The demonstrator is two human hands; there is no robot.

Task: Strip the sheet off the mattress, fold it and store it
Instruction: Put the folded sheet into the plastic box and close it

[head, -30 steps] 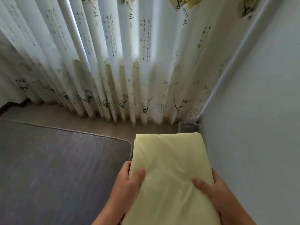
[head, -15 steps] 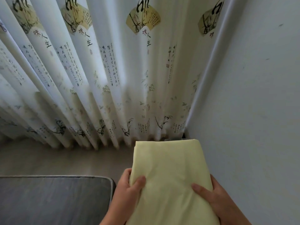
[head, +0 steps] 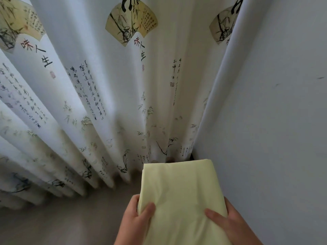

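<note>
A pale yellow sheet [head: 178,195], folded into a thick rectangle, is held out in front of me at the bottom of the view. My left hand [head: 136,220] grips its left edge, thumb on top and fingers underneath. On the right edge, my right hand [head: 228,221] holds it the same way. The far end of the folded sheet points into the corner where curtain and wall meet. The mattress is out of view.
A white pleated curtain [head: 113,96] printed with ink bamboo and calligraphy hangs to the floor across the left and middle. A plain white wall [head: 276,121] rises close on the right. Beige floor [head: 58,221] shows at the lower left.
My view has lifted and moved toward the corner: the grey mattress has slid out of sight at the lower left, and the curtain is closer. Both hands keep the same hold on the sheet.
</note>
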